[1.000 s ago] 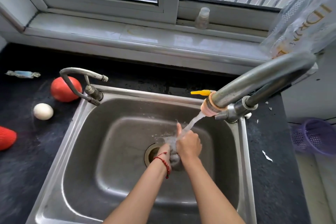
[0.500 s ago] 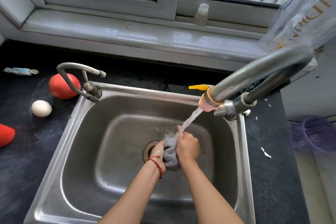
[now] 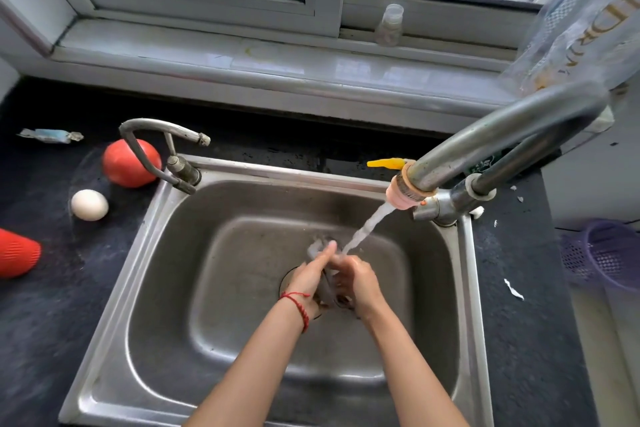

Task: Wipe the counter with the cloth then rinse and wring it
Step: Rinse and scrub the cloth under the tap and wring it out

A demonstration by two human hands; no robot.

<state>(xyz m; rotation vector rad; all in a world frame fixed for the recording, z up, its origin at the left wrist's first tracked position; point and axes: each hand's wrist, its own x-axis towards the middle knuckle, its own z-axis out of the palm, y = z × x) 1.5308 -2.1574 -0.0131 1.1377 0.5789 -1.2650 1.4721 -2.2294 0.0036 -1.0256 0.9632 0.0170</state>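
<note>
A small grey cloth [image 3: 327, 286] is pressed between my two hands over the drain of the steel sink [image 3: 162, 253]. My left hand [image 3: 310, 279], with a red string on its wrist, lies flat against the cloth's left side, fingers stretched forward. My right hand [image 3: 360, 282] cups the cloth from the right. Part of the cloth sticks out past my left fingertips. Water runs from the large tap [image 3: 403, 192] at the right and falls onto the cloth and my right hand. The dark counter [image 3: 52, 305] surrounds the sink.
Left of the sink lie a tomato [image 3: 130, 163], a white egg [image 3: 89, 204], a red ribbed object [image 3: 15, 253] and a wrapped sweet [image 3: 52, 135]. A second, smaller tap [image 3: 162, 149] stands at the sink's back left corner. A purple basket [image 3: 606, 253] sits far right; a bottle [image 3: 389, 24] stands on the windowsill.
My left hand has opened flat and slid forward along the cloth, which was bunched in both fists before. The water stream keeps running.
</note>
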